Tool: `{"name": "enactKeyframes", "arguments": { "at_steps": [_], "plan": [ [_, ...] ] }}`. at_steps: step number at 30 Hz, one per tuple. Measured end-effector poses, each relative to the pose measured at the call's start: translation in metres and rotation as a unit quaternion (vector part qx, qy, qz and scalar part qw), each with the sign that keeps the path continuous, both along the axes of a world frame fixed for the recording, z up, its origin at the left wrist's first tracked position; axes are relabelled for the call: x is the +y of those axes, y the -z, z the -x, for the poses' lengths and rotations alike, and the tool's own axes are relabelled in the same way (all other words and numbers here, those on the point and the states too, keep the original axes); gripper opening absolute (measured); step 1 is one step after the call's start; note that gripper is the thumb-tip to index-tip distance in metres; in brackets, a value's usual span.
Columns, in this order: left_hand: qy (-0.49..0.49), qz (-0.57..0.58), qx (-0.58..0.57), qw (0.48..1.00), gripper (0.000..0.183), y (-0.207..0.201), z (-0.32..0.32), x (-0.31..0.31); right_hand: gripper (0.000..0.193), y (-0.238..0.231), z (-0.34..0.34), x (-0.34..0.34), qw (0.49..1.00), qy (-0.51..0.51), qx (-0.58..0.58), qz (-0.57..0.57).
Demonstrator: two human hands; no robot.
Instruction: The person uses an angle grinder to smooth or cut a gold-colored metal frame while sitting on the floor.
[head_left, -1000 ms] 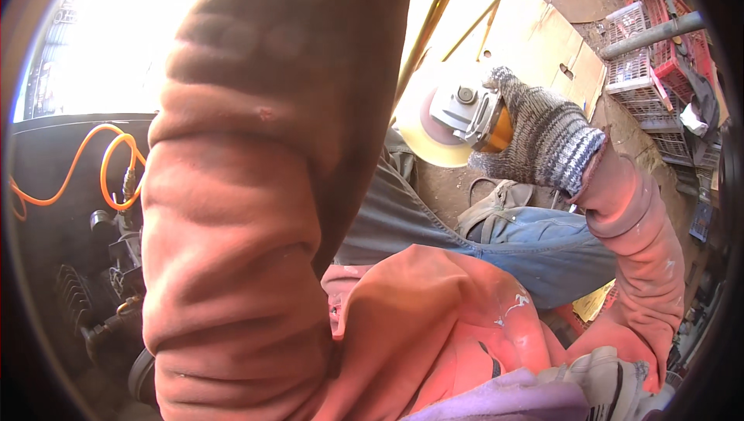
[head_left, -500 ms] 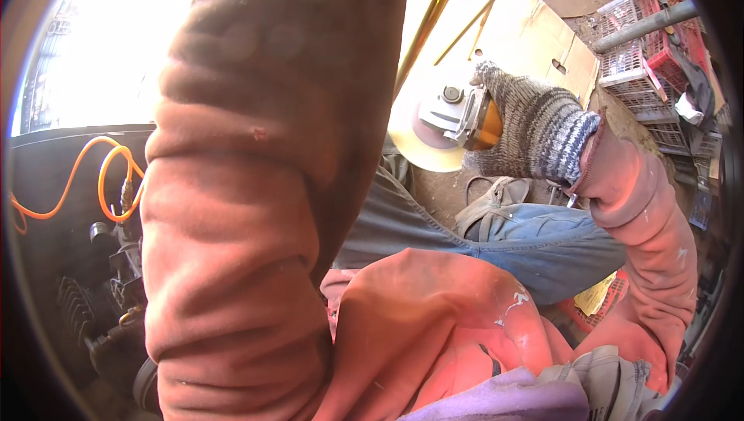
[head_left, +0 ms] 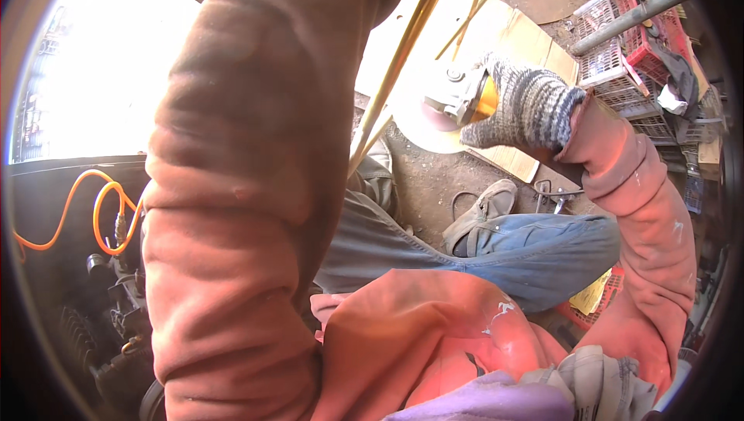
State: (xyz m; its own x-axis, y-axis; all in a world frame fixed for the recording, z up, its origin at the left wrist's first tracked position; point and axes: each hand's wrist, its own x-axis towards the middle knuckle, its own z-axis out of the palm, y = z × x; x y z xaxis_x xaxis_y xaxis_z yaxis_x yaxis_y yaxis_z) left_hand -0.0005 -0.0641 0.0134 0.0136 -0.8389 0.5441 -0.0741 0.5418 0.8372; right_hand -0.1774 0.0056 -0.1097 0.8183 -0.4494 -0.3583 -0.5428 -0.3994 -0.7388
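Observation:
My right hand [head_left: 521,107], in a striped grey knit glove, is wrapped round an angle grinder [head_left: 456,96] with a silver head and a yellow-orange section. The grinder's round disc [head_left: 428,128] looks pale and partly washed out by glare. Beside it, a long brass-coloured rod [head_left: 404,61] runs on a slant from the top of the picture down past my left sleeve. My left arm [head_left: 248,212], in a rust-red sleeve, rises through the picture and leaves it at the top, so my left hand is out of sight.
Flattened cardboard [head_left: 535,37] lies beyond the grinder, with more thin rods [head_left: 474,14] above it. Plastic crates [head_left: 612,57] and a grey pipe [head_left: 632,20] are at the right. My bent leg and shoe [head_left: 484,212] are below. An orange hose [head_left: 58,239] hangs by machinery at the left.
The whole view has shifted a little. My left arm and the grinder in my right hand sit slightly differently, and more of the brass-coloured rod and my shoe now shows.

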Motion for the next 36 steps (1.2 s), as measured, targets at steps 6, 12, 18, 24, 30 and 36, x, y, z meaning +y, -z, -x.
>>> {"name": "enactKeyframes", "arguments": {
  "at_steps": [6, 12, 18, 24, 30, 36],
  "plan": [
    [0.042, 0.011, 0.014, 0.999, 0.026, 0.000, 0.020, -0.013, 0.064, 0.000, 0.006, -0.030, 0.973, 0.031, 0.175, 0.148],
    [0.077, 0.025, 0.023, 0.996, 0.026, 0.001, 0.032, -0.026, 0.060, 0.014, 0.024, -0.051, 0.981, 0.022, 0.102, 0.163],
    [0.059, 0.010, 0.035, 0.998, 0.027, 0.001, 0.042, -0.033, 0.042, 0.001, 0.015, -0.007, 0.999, 0.015, -0.041, 0.031],
    [0.079, -0.004, 0.023, 0.997, 0.026, -0.003, 0.041, -0.041, 0.069, -0.002, 0.024, 0.025, 0.989, 0.041, 0.095, 0.104],
    [0.089, 0.002, 0.051, 0.995, 0.024, 0.002, 0.037, -0.037, 0.064, 0.033, 0.048, -0.019, 0.993, 0.112, 0.017, 0.040],
    [0.065, -0.023, 0.025, 0.997, 0.025, -0.003, 0.032, -0.029, 0.056, 0.039, 0.041, 0.012, 0.981, -0.061, -0.036, 0.183]
  ]
}}
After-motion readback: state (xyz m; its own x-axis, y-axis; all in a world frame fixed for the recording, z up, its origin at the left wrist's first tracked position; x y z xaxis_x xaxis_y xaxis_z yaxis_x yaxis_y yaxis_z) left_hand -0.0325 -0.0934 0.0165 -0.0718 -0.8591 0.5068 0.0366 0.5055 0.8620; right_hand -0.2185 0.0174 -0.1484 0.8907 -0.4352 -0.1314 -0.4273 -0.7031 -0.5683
